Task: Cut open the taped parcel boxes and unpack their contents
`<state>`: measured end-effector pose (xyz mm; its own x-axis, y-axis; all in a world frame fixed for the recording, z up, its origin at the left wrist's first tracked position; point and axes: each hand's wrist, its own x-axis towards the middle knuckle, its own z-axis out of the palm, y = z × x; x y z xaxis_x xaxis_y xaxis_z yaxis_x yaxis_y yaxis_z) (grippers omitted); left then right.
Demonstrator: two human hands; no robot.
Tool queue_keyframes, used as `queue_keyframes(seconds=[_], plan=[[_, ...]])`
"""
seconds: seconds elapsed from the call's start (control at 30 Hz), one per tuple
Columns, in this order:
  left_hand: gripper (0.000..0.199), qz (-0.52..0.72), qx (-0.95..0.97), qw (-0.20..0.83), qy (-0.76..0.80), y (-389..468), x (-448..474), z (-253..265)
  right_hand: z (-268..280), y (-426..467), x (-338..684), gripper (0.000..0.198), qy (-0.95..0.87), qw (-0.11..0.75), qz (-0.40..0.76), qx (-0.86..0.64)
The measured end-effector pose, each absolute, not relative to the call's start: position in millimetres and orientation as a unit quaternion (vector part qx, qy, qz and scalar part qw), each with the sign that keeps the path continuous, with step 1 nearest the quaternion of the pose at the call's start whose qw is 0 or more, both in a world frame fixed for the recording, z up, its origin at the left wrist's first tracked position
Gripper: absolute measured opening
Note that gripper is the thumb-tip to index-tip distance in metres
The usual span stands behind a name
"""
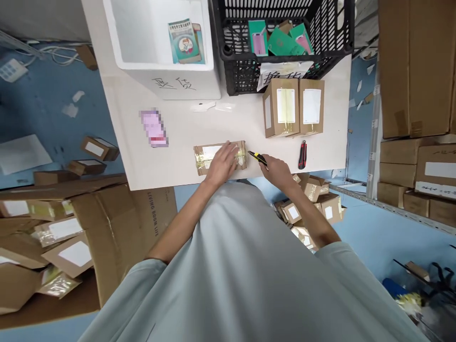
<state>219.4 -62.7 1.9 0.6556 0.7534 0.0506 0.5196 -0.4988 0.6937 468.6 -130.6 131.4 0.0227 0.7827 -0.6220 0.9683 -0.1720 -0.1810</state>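
Note:
Near the front edge of the white table lies a small taped cardboard box (pixel 241 159) with a white label. My left hand (pixel 223 164) rests on top of it, fingers stretched out flat over the label and the clear tape. To the right, my right hand (pixel 277 171) is closed around a yellow-and-black box cutter (pixel 257 156). Its tip points left at the box's right end, close to it; contact cannot be made out. Further right a red-and-black box cutter (pixel 302 155) lies on the table.
Two upright labelled cartons (pixel 281 111) stand behind my right hand. At the back are a white foam box (pixel 171 83) with booklets and a black crate (pixel 245 78) with green packages. A blurred pink item (pixel 154 127) lies left. Boxes fill a large carton (pixel 114 228) below.

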Motion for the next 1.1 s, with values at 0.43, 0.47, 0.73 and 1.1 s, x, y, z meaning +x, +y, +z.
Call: queue_keyframes(seconds=[0.43,0.47,0.73,1.1], plan=[[0.054,0.107,0.854,0.360,0.360,-53.8,229.7,-14.0,107.2,-133.8,416.1,0.054,0.516,0.038,-0.385,0.764],[0.055,0.106,0.853,0.361,0.362,-54.2,230.4,-13.7,107.0,-131.4,413.3,0.056,0.514,0.044,-0.383,0.767],[0.059,0.111,0.848,0.367,0.365,-52.0,231.9,-16.3,104.3,-119.4,393.9,0.062,0.517,0.090,-0.344,0.778],[0.061,0.095,0.854,0.353,0.371,-53.1,230.9,-12.3,120.2,-142.1,378.9,0.066,0.507,0.118,-0.369,0.770]])
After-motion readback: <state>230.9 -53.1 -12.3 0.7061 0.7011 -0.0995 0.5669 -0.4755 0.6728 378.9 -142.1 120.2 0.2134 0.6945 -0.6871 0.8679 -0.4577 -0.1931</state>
